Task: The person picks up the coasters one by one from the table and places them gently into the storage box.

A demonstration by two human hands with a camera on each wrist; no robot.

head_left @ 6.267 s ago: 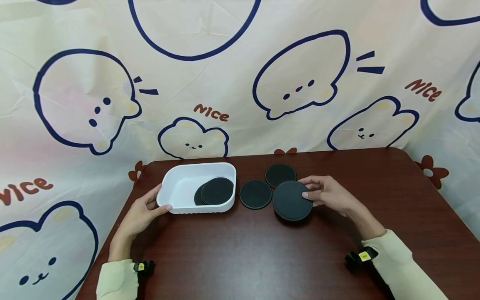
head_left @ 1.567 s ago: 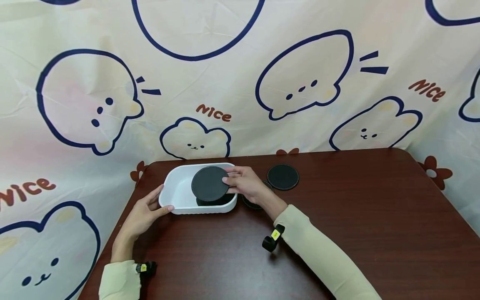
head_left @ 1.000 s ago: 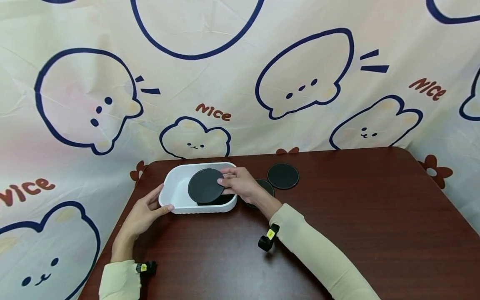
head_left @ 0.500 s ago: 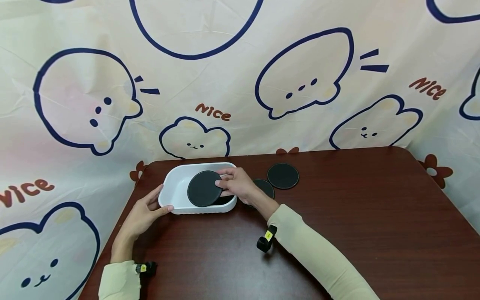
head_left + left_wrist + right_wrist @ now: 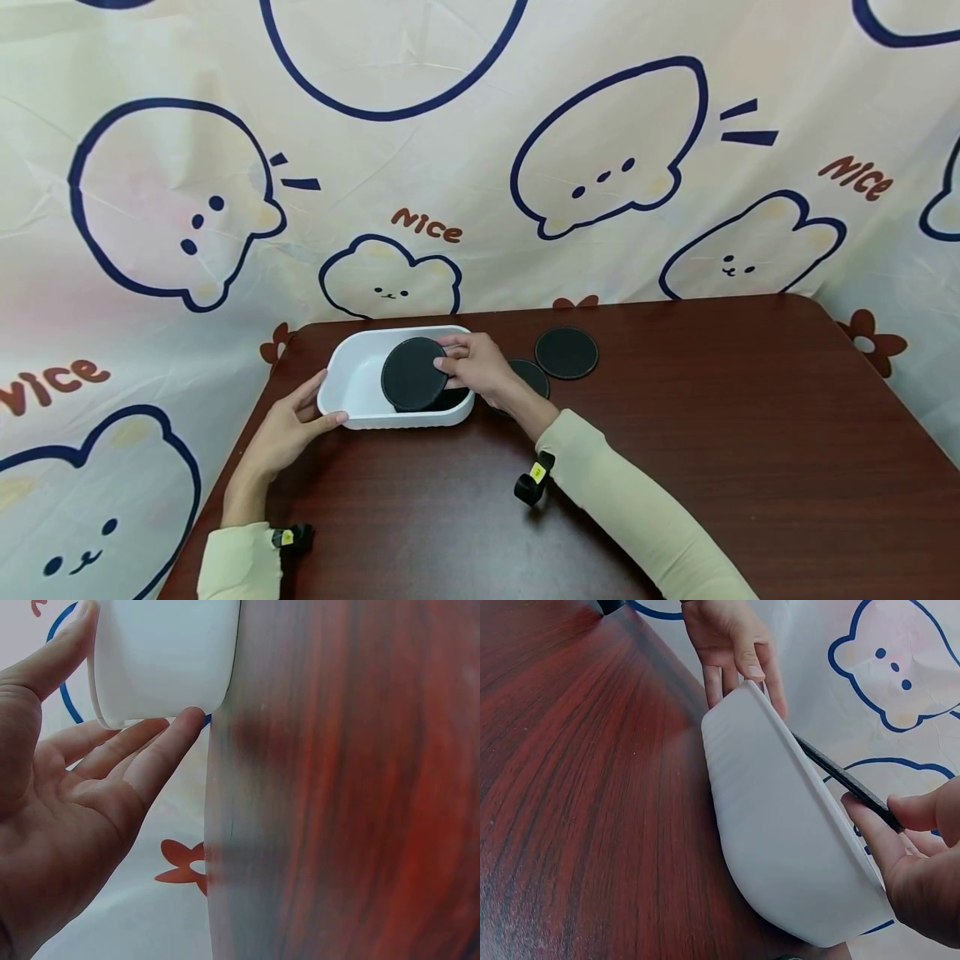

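The white plastic basin (image 5: 356,396) stands near the table's back left. My left hand (image 5: 288,429) grips its left end, thumb on the near rim and fingers along the end wall (image 5: 165,667). My right hand (image 5: 483,367) pinches the edge of a round black coaster (image 5: 414,375) between thumb and fingers. That coaster is held tilted over the basin's right half; in the right wrist view the coaster (image 5: 847,782) shows edge-on above the rim. Beneath it lies dark coaster material (image 5: 452,399), mostly hidden. Another coaster (image 5: 531,377) is partly covered by my right wrist.
A further black coaster (image 5: 566,352) lies flat right of the basin. The brown wooden table (image 5: 675,433) reaches back to a printed cloth (image 5: 480,167) hanging behind it.
From right of the basin, my right hand has carried the coaster left over it. Lately it dips slightly lower and shifts a little. My left hand keeps its grip on the basin.
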